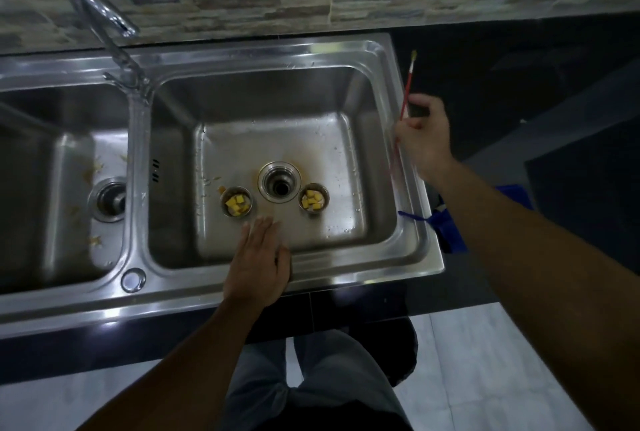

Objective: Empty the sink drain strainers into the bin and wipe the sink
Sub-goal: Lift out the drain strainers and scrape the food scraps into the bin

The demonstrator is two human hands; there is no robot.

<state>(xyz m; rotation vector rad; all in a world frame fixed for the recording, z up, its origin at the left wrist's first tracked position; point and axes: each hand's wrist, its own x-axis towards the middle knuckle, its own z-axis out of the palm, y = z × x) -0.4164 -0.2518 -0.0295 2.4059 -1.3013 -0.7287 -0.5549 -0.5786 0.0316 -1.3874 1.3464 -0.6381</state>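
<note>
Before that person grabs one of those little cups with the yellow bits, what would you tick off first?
1. Both strainers out of the drain: ok, the left strainer and right strainer stand beside the open drain.
2. Both upright, scraps inside: ok.
3. Left hand free: ok, open and flat at the basin's near edge, just short of the left strainer.
4. Right hand free: not ok, it holds a red paintbrush.
5. Bin within reach: cannot tell, only something blue shows beyond the sink rim.
6. Basin wiped: not ok, stains ring the drain.
</note>
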